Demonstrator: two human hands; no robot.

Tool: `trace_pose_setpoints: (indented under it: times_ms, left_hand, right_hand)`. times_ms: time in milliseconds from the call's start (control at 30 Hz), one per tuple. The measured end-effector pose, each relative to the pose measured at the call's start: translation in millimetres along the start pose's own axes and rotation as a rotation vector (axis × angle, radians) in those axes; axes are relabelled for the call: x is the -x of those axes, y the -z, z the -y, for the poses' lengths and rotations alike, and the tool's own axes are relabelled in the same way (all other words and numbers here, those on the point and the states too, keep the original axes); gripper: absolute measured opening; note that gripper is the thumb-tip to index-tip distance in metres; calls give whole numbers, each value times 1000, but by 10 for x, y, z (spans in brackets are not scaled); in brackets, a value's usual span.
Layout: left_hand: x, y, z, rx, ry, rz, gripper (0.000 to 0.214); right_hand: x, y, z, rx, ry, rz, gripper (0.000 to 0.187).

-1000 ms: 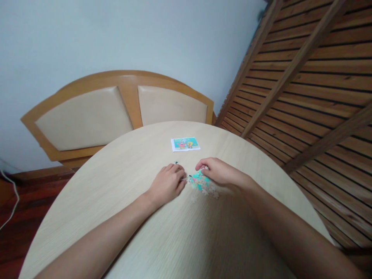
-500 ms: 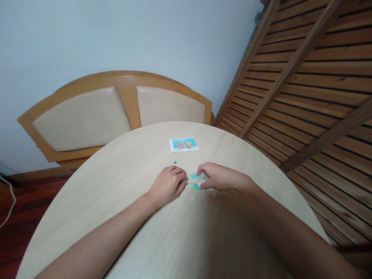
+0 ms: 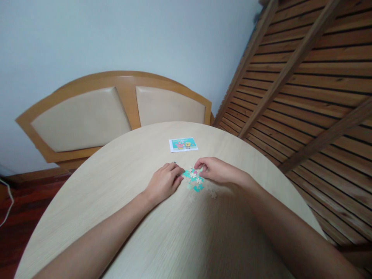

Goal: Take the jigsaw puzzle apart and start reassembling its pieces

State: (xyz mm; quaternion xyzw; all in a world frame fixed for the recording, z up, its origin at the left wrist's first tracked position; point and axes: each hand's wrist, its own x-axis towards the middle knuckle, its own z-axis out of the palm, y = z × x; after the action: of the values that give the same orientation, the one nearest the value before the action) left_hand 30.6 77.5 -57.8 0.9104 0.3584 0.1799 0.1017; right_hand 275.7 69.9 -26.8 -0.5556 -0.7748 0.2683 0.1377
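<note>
A small heap of jigsaw puzzle pieces (image 3: 198, 189), some teal and some pale, lies between my two hands on the round table (image 3: 174, 232). My left hand (image 3: 164, 181) rests at the heap's left edge with its fingers curled; whatever may be inside them is hidden. At the upper right of the heap is my right hand (image 3: 216, 169), thumb and fingertips drawn together on a puzzle piece, with a bit of pink showing nearby. Loose pale pieces (image 3: 213, 193) lie just below the right hand.
Beyond the heap lies a picture card (image 3: 184, 144) with pink and yellow cartoon figures on teal. A padded wooden headboard (image 3: 130, 97) stands behind the table, against the wall. Slatted wood (image 3: 314, 77) rises on the right.
My right hand has shifted slightly up and left, uncovering more of the pieces. My left hand has drawn back a little to the left and now covers most of the dark piece beyond it.
</note>
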Motion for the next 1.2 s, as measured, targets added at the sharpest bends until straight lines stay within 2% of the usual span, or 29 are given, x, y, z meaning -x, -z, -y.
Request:
trace_pose_setpoints:
  times_ms: [167, 300, 433, 667, 967, 1200]
  left_hand:
    - [15, 10, -83, -10, -191, 65, 29]
    - [8, 23, -106, -59, -158, 86, 27]
    - [-1, 28, -91, -79, -166, 96, 25]
    - [1, -7, -104, -54, -161, 62, 21]
    - [10, -34, -130, -28, -131, 52, 18]
    - [11, -65, -135, 67, -72, 36, 8]
  right_hand:
    - [63, -37, 103, 160, -42, 47, 38]
    - [64, -47, 123, 256, -97, 2, 22]
    - [57, -40, 120, 224, -62, -13, 16]
    - [34, -101, 123, 159, -15, 10, 28]
    - [33, -101, 189, 143, 4, 22, 20]
    - [55, -91, 161, 192, -7, 49, 24]
